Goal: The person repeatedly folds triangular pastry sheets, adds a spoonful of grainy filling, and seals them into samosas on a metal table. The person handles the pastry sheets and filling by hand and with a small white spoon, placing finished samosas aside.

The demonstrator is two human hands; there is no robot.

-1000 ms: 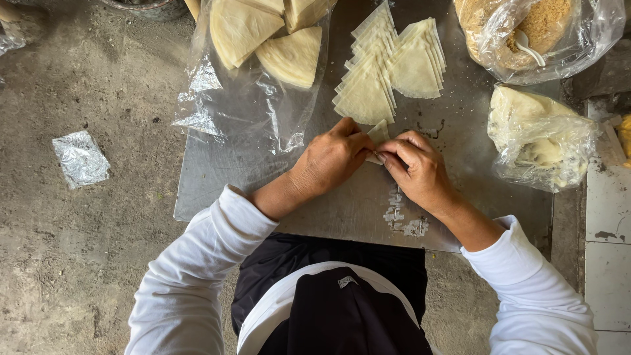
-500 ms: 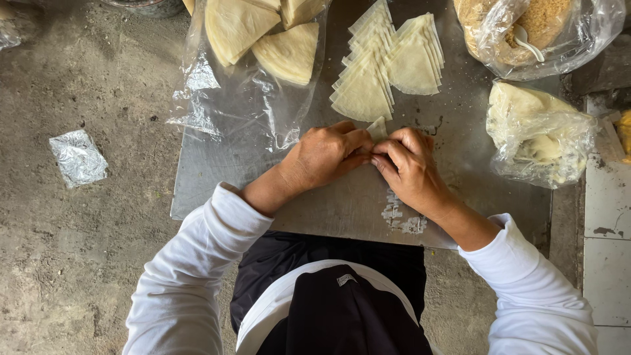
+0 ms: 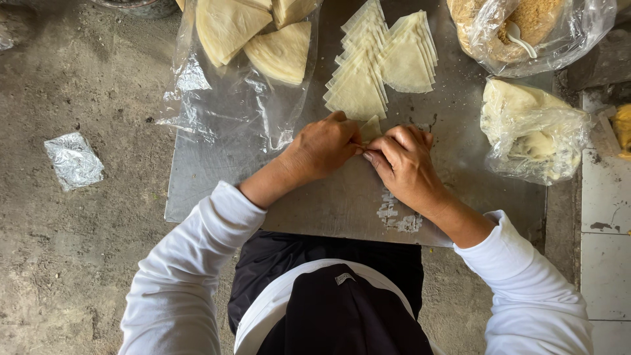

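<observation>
Metal sheet (image 3: pixel 217 190) is laid on a concrete floor; a clear plastic bag (image 3: pixel 230 98) with large dough wedges (image 3: pixel 284 51) is seen upper left; two fans of folded pastry triangles (image 3: pixel 384 59) lie just beyond the hands, close to the working spot; a bagged dough lump (image 3: pixel 532 128) sits right, a bag of crumbly filling (image 3: pixel 526 26) with a spoon upper right; a crumpled wrapper (image 3: pixel 72 160) lies far left. A small pastry piece (image 3: pixel 370 128) is pinched between left hand (image 3: pixel 322 148) and right hand (image 3: pixel 404 164); fingers are closed narrow on it, its tip showing above the fingertips.
</observation>
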